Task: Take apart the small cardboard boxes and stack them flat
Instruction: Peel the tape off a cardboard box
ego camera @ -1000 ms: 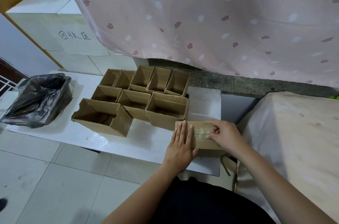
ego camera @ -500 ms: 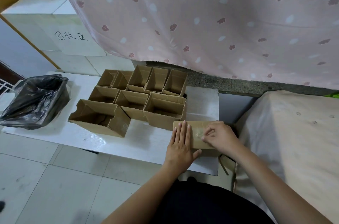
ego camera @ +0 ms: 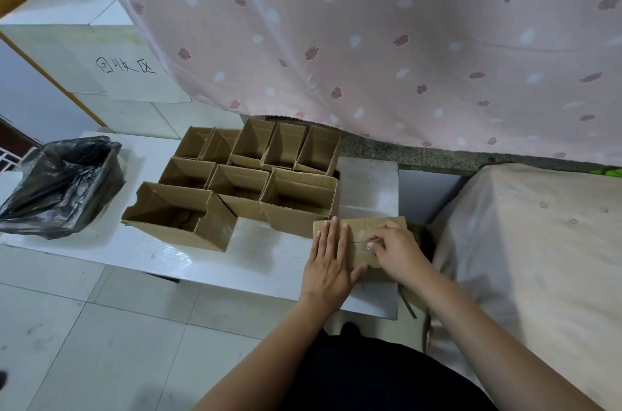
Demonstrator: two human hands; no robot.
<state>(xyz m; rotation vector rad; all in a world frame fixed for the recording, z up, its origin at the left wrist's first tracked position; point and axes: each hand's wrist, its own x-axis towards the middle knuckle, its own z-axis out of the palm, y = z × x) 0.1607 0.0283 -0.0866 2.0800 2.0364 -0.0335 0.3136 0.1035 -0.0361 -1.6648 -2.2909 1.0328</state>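
My hands cover most of the taped box (ego camera: 367,228); at three o'clock of it, dim cardboard scraps (ego camera: 409,301) I can't identify.

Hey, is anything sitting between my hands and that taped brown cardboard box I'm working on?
Nothing visible. Your left hand lies flat on the taped brown cardboard box, and your right hand picks at its clear tape seam.
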